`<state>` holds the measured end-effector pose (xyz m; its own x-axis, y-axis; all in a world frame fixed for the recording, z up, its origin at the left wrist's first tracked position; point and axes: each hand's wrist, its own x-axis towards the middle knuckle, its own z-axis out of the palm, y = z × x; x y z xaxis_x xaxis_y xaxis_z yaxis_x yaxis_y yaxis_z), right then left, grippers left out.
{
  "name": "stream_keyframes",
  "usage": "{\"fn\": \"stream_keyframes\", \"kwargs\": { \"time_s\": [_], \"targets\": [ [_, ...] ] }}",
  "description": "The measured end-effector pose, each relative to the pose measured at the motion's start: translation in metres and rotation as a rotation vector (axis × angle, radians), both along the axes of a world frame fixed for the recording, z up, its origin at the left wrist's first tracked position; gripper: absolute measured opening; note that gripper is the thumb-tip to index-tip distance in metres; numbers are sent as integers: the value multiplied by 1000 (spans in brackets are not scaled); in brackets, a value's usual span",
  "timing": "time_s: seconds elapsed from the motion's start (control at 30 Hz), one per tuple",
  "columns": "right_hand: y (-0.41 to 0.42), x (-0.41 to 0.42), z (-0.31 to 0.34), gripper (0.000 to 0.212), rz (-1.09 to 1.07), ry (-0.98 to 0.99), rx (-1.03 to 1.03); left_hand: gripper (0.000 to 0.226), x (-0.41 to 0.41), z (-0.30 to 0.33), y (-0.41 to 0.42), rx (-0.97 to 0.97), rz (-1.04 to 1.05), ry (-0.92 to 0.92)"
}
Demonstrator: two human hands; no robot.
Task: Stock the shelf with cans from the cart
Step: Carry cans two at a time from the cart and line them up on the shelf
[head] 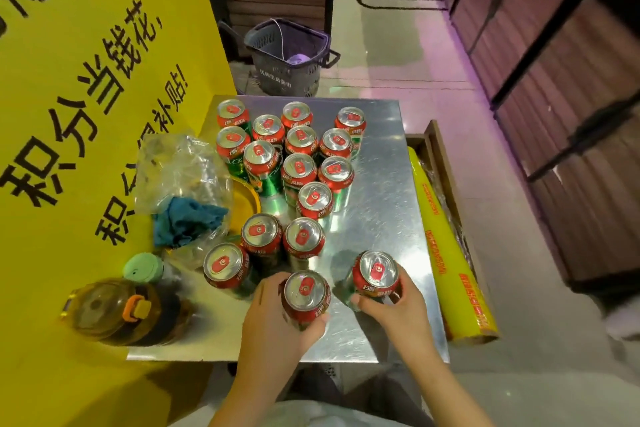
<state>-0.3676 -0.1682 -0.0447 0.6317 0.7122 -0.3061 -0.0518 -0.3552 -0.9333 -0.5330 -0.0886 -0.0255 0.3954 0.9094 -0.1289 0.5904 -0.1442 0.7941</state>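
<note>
Several red-and-green drink cans [299, 170] stand upright on the shiny metal top of the cart [388, 184]. My left hand [273, 319] grips one can [305, 295] near the cart's front edge, fingers curled round its side. My right hand [398, 305] grips another can [375, 274] just to the right of it. Both cans are upright, at or just above the cart top. Three more cans [263, 236] stand close behind my left hand.
A yellow sign board [86, 97] stands along the left. A clear plastic bag with a teal cloth [187, 218], a green-capped bottle [143, 267] and an oil jug [114, 312] crowd the cart's left side. A yellow roll [446, 253] lies to the right. A grey basket [287, 55] stands beyond.
</note>
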Motion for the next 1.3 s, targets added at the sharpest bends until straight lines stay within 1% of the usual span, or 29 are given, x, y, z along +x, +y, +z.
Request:
{"fn": "stream_keyframes", "kwargs": {
  "time_s": [0.13,0.2,0.3,0.4,0.5,0.6,0.73,0.93,1.1,1.2,1.3],
  "targets": [
    [-37,11,11,60,-133,48,23,64,22,12,-13,-167,-78,-159],
    [-58,17,22,63,-216,46,48,63,41,20,-19,-215,-148,-207],
    [-96,27,40,67,-369,41,93,62,74,37,-35,-233,-304,-275],
    [-143,35,59,75,-537,21,145,68,105,54,-64,-260,-433,-309],
    [-203,37,74,75,-689,-8,170,62,133,64,-106,-267,-560,-345],
    [-278,31,83,79,-829,-29,151,61,158,74,-164,-312,-708,-337],
    [-392,6,93,63,-1032,-83,112,60,182,85,-264,-388,-948,-294],
    [-550,-61,89,70,-1390,-135,81,57,185,86,-427,-468,-1293,-272],
    [-636,-126,84,63,-1753,-144,85,56,175,84,-545,-544,-1582,-198],
    [-671,-159,85,73,-1935,-113,96,56,167,87,-604,-557,-1746,-157],
    [-698,-181,86,65,-2086,-107,84,56,166,85,-659,-568,-1887,-122]
  ]
}}
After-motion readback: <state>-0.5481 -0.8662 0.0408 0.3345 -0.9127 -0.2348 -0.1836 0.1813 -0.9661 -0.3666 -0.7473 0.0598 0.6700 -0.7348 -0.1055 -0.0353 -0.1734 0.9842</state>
